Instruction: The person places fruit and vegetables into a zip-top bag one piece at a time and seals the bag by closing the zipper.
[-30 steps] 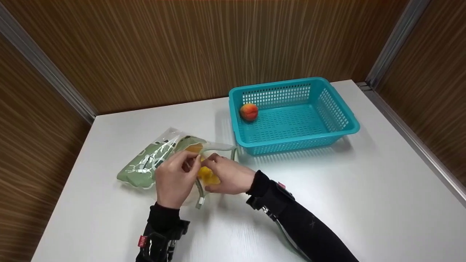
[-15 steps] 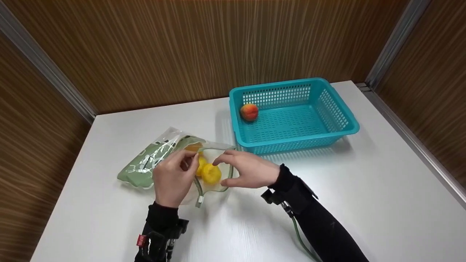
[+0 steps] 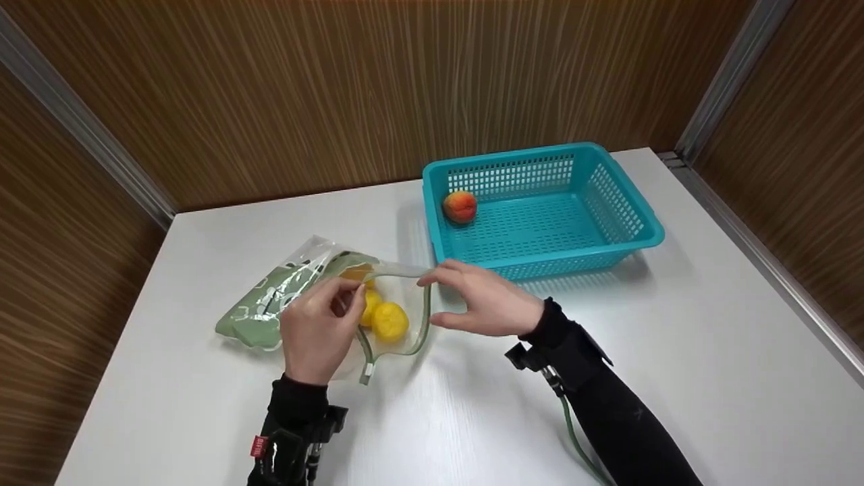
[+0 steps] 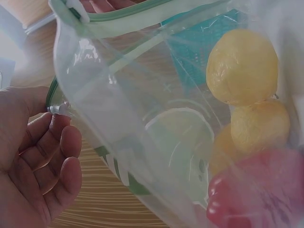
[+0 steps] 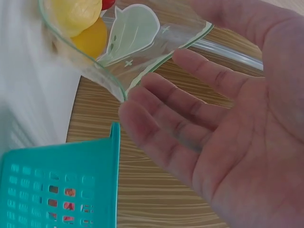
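Note:
A clear zip bag point(image 3: 266, 307) with a green print lies on its side, its green-edged mouth gaping to the right. My left hand point(image 3: 314, 334) pinches the mouth's edge between thumb and index finger. Just inside the mouth sit two round yellow fruits point(image 3: 390, 322). Deeper in the bag the left wrist view shows a shiny red item point(image 4: 256, 190), partly hidden. My right hand point(image 3: 489, 300) is at the mouth's right edge, fingers spread and loosely bent, palm bare in the right wrist view. Whether its fingertips touch the bag's edge I cannot tell.
Behind the right hand stands a turquoise perforated basket point(image 3: 574, 254) with a peach point(image 3: 460, 206) in its left end. The white table point(image 3: 432, 432) is bounded by wood-grain panels point(image 3: 432, 88) at the back and sides. A green cable point(image 3: 572, 432) hangs from the right wrist.
My right hand has drawn back from the yellow fruits to the right, coming out of the bag's mouth with nothing in it. My left hand keeps its pinch on the edge.

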Action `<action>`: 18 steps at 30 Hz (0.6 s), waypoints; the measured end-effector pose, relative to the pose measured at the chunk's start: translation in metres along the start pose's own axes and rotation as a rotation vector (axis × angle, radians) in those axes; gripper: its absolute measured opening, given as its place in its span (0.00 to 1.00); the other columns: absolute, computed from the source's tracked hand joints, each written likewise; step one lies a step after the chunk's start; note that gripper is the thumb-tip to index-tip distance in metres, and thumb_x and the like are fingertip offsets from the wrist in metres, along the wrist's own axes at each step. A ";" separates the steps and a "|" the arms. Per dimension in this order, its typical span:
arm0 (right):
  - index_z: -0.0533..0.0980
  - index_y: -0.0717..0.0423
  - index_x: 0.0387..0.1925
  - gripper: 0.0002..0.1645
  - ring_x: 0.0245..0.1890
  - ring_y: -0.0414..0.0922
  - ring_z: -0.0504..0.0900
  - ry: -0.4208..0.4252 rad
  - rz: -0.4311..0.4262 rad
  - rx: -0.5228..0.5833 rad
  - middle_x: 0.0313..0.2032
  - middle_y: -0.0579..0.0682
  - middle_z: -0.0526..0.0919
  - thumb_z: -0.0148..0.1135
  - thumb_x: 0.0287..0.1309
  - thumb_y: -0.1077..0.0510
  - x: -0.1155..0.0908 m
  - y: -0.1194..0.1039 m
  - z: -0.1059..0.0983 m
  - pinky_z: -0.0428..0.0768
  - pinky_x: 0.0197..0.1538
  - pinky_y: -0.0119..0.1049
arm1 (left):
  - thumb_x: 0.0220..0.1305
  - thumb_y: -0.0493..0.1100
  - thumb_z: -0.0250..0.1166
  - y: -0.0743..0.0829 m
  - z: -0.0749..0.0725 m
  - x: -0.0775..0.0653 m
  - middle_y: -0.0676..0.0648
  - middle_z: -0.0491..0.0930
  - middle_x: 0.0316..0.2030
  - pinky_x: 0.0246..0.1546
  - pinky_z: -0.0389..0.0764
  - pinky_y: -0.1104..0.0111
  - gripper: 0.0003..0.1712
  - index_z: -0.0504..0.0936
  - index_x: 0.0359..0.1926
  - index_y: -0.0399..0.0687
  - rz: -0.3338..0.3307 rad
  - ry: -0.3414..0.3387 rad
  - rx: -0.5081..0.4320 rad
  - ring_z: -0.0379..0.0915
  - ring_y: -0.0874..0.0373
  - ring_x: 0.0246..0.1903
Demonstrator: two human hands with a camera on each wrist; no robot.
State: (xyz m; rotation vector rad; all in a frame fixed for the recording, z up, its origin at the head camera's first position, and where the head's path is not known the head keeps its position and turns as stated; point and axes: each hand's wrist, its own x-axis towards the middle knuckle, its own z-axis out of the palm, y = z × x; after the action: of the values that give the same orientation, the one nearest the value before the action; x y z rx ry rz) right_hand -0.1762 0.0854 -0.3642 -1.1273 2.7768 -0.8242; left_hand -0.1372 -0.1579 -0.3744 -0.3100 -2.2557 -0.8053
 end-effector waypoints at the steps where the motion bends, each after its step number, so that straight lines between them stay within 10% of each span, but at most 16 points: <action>1: 0.73 0.45 0.56 0.26 0.43 0.42 0.74 0.011 0.002 -0.003 0.50 0.46 0.78 0.63 0.56 0.45 0.000 0.001 0.000 0.77 0.47 0.35 | 0.54 0.40 0.68 0.000 0.000 0.000 0.52 0.78 0.18 0.19 0.67 0.76 0.03 0.84 0.28 0.46 0.001 -0.002 -0.002 0.71 0.60 0.17; 18: 0.70 0.47 0.60 0.34 0.55 0.51 0.74 0.191 0.088 -0.044 0.57 0.50 0.73 0.66 0.53 0.43 -0.009 0.032 -0.033 0.77 0.56 0.47 | 0.55 0.40 0.67 0.001 0.000 0.000 0.52 0.78 0.18 0.19 0.67 0.76 0.03 0.84 0.28 0.47 0.005 0.000 -0.009 0.72 0.57 0.18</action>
State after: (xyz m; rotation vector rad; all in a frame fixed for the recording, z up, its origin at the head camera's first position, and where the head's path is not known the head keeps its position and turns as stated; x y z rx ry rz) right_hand -0.1972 0.1259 -0.3525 -0.9713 2.9874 -0.9112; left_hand -0.1365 -0.1571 -0.3741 -0.3201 -2.2508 -0.8136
